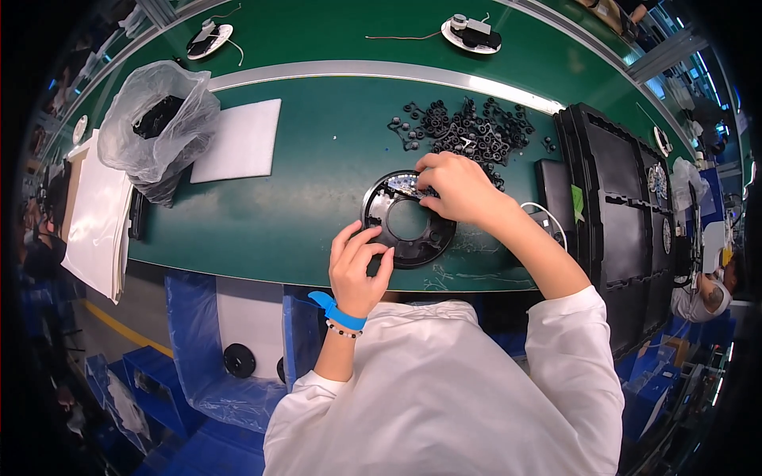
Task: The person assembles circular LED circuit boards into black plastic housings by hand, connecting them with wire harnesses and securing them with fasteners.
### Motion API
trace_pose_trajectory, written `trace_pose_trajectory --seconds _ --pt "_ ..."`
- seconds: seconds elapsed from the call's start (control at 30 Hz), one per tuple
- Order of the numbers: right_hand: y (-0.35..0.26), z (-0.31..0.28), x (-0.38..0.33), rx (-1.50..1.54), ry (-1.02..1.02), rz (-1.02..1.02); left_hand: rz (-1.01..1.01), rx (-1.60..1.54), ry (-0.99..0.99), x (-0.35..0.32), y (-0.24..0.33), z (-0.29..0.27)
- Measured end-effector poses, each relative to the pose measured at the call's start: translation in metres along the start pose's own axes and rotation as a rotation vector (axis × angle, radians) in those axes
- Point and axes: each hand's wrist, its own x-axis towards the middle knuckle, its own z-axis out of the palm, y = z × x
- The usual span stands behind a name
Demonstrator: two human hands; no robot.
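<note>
The left hand [359, 274] is half spread, fingers bent and thumb apart, its fingertips at the near-left rim of a black ring-shaped part [429, 246] lying on the tabletop [309, 190]. The right hand [464, 190] curls over the ring's far-right side, thumb and fingertips close together; whether they pinch anything, I cannot tell. Small black pieces [476, 131] lie heaped just beyond the right hand.
</note>
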Motion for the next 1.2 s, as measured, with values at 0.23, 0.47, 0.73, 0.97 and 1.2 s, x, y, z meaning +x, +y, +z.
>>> trace_pose_trajectory --seconds 0.23,0.47,0.73,0.97,1.2 --pt "0.002 0.012 0.0 -0.02 0.086 0.029 -0.007 0.017 0.003 0.001 0.001 0.001" --pt "-0.012 -0.003 -0.016 0.127 0.468 -0.056 -0.016 0.013 0.006 0.0 0.0 0.001" --pt "-0.021 -0.006 -0.04 0.073 0.152 -0.215 -0.004 0.012 -0.006 0.001 0.0 -0.001" --pt "-0.037 -0.004 -0.053 0.054 0.019 -0.277 0.027 0.049 -0.002 0.002 0.001 -0.002" --pt "-0.026 -0.032 -0.051 0.083 -0.099 -0.249 0.062 0.017 0.131 -0.006 -0.003 -0.007"
